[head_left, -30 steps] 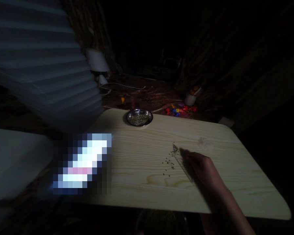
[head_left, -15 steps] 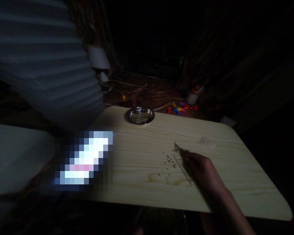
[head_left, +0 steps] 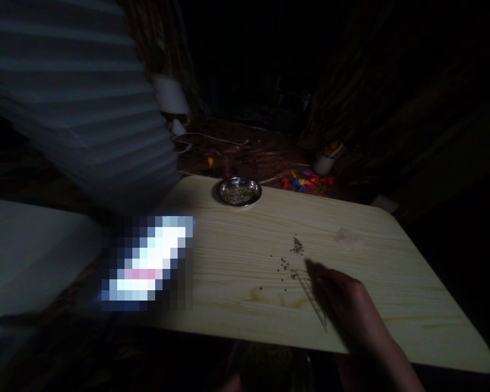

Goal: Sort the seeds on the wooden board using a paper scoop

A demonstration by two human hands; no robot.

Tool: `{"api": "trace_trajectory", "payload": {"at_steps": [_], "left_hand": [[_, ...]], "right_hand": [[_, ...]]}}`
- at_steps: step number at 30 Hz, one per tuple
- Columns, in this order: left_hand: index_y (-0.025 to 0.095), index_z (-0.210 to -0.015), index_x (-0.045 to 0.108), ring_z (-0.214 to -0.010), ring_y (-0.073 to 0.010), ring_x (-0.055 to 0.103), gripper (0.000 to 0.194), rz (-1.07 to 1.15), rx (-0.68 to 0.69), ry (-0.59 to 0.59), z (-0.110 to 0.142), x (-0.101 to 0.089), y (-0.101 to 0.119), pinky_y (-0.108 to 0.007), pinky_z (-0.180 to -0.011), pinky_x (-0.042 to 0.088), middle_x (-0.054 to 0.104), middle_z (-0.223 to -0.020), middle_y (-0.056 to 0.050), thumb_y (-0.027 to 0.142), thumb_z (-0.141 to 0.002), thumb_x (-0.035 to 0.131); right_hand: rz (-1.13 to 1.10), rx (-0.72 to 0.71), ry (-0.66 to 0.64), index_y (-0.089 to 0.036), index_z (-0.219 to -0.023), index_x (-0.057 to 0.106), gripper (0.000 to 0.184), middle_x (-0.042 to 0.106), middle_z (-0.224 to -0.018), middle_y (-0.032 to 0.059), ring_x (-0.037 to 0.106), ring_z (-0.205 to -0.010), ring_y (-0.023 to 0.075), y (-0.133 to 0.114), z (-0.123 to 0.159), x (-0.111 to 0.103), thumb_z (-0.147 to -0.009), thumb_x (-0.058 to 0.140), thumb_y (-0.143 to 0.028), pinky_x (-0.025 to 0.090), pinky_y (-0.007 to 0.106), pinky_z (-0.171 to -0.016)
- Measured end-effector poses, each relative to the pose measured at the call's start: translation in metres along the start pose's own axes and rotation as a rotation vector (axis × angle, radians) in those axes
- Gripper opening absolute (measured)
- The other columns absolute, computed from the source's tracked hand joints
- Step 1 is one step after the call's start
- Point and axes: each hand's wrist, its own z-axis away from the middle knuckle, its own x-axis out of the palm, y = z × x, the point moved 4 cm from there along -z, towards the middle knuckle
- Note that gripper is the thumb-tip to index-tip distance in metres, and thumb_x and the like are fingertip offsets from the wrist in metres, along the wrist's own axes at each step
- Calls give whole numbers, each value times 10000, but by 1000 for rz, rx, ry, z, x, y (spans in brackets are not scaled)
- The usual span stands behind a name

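- Right hand [head_left: 353,299]: at the right part of the surface [head_left: 408,305], palm inward. Grip: thumb and fingers appear together, clamped on the right side of a clear ruler-like piece [head_left: 312,302]; exact contact dim.
- Clear piece: low over or on the surface (cannot tell which), left of the fingers. Long visible edge runs aslant, from far-left end by the seeds to near-right end below the knuckles.
- Loose dark seeds [head_left: 285,267]: left of the fingertips, scattered at the piece's far end; some look to be touching it.
- Denser seed cluster [head_left: 296,246]: beyond that end, far-left of the fingertips, near but apart.
- Pale heap [head_left: 348,238]: beyond the right hand, slightly rightward, apart.
- Steel dish [head_left: 239,191]: far edge, well apart, upright, seeds inside.
- Left hand [head_left: 232,383]: only a sliver below the near edge, beside a dark bowl [head_left: 309,366]; grip state cannot be told. Right hand is nearer the seeds.
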Motion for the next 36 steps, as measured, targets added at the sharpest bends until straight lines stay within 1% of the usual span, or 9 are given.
{"api": "trace_trajectory", "payload": {"at_steps": [4,7,13,16,19,24,27,30,36], "left_hand": [[189,-1111,582,-965,-195,610,269,7,6,-15,-3,-1,1,-401,-830,513,604,-1160,-61,332,-886,549],[187,-1103,587,-955,-194,612,266,9,19,-23,-4,1,2,-395,-822,517,608,-1153,-58,336,-887,546],[183,-1105,584,-943,-192,616,269,-9,44,-29,-4,0,4,-389,-806,524,611,-1141,-57,334,-885,550],[180,-1108,582,-932,-190,618,272,-20,53,-21,-4,-2,3,-386,-797,526,613,-1131,-56,332,-883,553],[180,-1107,581,-928,-189,619,272,-30,54,-17,-5,-3,0,-384,-793,527,614,-1129,-56,330,-883,554],[177,-1098,585,-927,-189,621,270,-45,54,-17,-7,-3,-2,-385,-798,524,618,-1124,-56,337,-883,552],[178,-1087,591,-927,-186,622,265,-52,56,-19,-6,-3,-2,-388,-807,520,623,-1119,-56,344,-886,547],[183,-1082,596,-931,-184,622,260,-57,56,-24,-5,-4,-1,-390,-816,517,626,-1118,-56,348,-888,543],[180,-1093,595,-943,-193,620,273,-55,63,-28,-5,-3,3,-401,-824,514,627,-1120,-55,349,-882,551]], "right_hand": [[-3,22,8,-222,-1061,677,306,713,-1054,73,670,-931,242,4,13,-4,-876,472,-354,517,328,-792],[-2,22,-3,-221,-1031,682,296,722,-1019,66,678,-897,236,4,17,-4,-874,474,-362,521,321,-766],[-2,-6,15,-230,-999,689,273,724,-1010,60,676,-900,235,0,6,-2,-875,481,-356,514,328,-786],[-6,-28,-3,-237,-1011,686,271,724,-1012,54,676,-901,231,-4,3,0,-878,477,-345,512,325,-789],[-3,-45,-19,-237,-993,687,261,727,-999,52,677,-889,229,-7,4,1,-881,478,-347,513,321,-779],[13,-14,-11,-240,-1015,683,265,723,-1019,46,674,-912,224,-6,9,-2,-883,479,-346,512,316,-790],[-6,-37,-38,-237,-1018,690,273,724,-1012,45,676,-908,219,-10,10,1,-883,473,-334,512,309,-786],[-15,-44,-26,-221,-1002,703,280,732,-978,60,687,-869,221,-12,11,3,-874,481,-334,519,306,-758],[-29,-53,-53,-239,-1049,683,280,705,-1083,54,665,-963,220,-14,13,4,-883,477,-331,509,319,-833]]}}
